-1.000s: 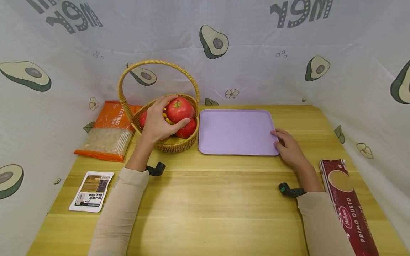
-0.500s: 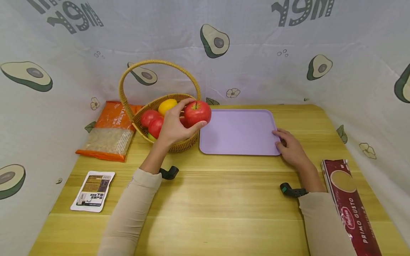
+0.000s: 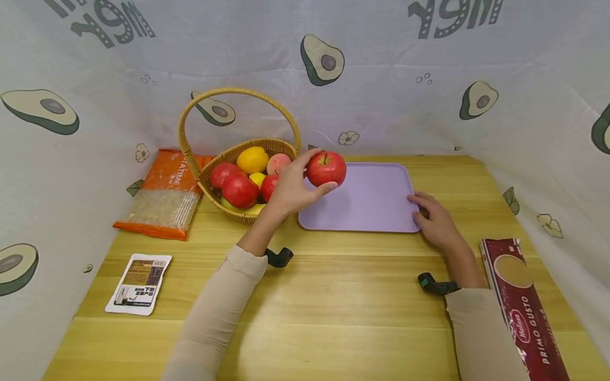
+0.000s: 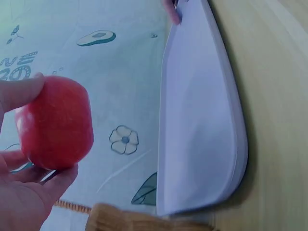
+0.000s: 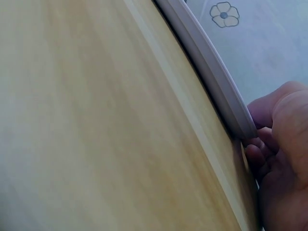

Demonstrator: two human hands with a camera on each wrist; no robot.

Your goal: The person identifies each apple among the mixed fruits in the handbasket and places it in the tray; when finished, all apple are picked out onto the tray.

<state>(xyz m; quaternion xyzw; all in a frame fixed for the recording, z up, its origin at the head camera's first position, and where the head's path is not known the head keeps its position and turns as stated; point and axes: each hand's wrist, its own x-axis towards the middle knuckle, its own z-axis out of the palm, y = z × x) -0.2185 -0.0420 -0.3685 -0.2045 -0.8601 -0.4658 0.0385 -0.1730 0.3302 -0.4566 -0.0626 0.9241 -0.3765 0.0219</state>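
Note:
My left hand (image 3: 296, 182) grips a red apple (image 3: 326, 169) between thumb and fingers, above the left part of the lilac tray (image 3: 376, 211). In the left wrist view the apple (image 4: 57, 122) appears at the left, apart from the tray (image 4: 197, 115). At the tray's right edge my right hand (image 3: 434, 219) pinches the rim; the right wrist view has the thumb of that hand (image 5: 288, 139) over the rim and the other fingers curled beneath it. Left of the tray stands a wicker basket (image 3: 209, 193) of fruit, its right side partly hidden behind the left hand.
Red apples (image 3: 240, 189), a yellow lemon (image 3: 252, 160) and a peach (image 3: 278, 163) lie in the basket under its tall handle (image 3: 238, 90). An orange bag (image 3: 159, 196) and a white pouch (image 3: 138, 284) lie at left. A dark red pasta pack (image 3: 521, 301) lies at right.
My left hand has lifted the apple out of the basket and carried it right, over the tray. More fruit in the basket now shows. The right hand has stayed at the tray's edge.

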